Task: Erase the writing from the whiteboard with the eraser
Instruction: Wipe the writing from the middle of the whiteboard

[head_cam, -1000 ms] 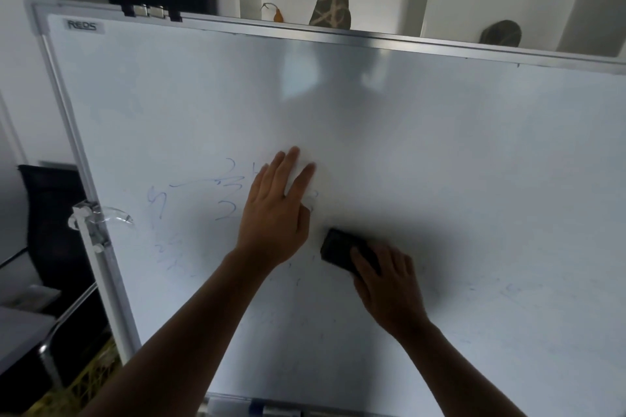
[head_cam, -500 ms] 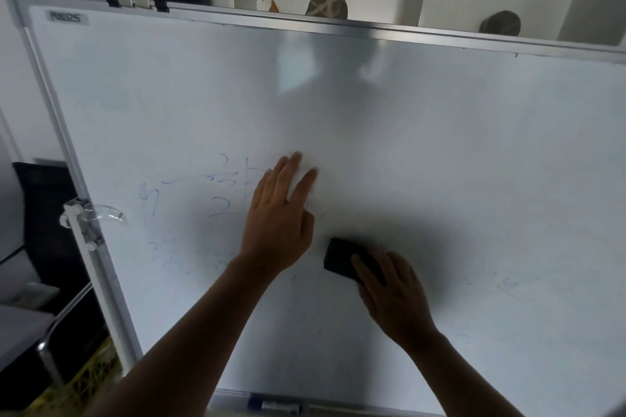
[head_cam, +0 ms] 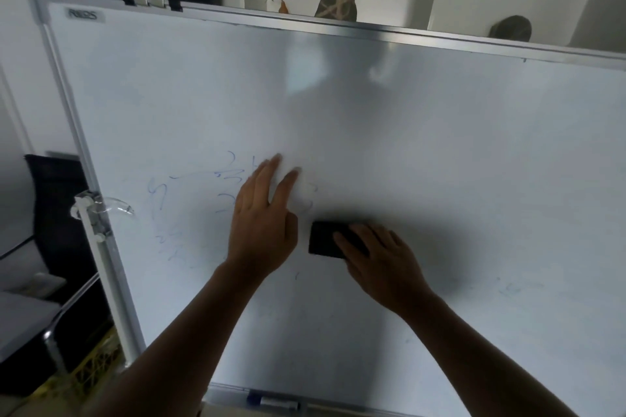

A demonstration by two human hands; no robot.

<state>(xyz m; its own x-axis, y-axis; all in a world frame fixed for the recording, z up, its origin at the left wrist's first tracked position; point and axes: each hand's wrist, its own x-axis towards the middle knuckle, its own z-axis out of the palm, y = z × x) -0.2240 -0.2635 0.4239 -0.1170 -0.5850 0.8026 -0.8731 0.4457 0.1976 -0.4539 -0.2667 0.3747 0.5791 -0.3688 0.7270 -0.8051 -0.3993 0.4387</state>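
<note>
Whiteboard (head_cam: 440, 145) writing is seen only as faint blue marks (head_cam: 189, 200) on the lower left part of the board, much of it to the left of the left hand (head_cam: 262, 227), with a fainter smudge low on the right. The eraser (head_cam: 323, 239), a dark block, is pressed flat against the board just right of the left hand, and is held there by the right hand (head_cam: 382, 264), whose fingers are curled over its right end; a flat contact like this is probably kept so that the whole felt face wipes at once. The left hand is laid on the board with fingers straight and slightly spread, nothing being gripped, and a pale patch, possibly a cloth or only glare, is seen at its fingertips; what it is cannot be told. The hand is most likely placed there to steady the board, which stands on a frame, against the push of wiping. The blue marks are not yet cleared, so the job is judged only partly done, and the eraser would need to be carried leftward past the bracing hand. A marker (head_cam: 277, 403) lies in the tray along the bottom edge, and a dark chair (head_cam: 50, 213) stands behind the board's left side.
</note>
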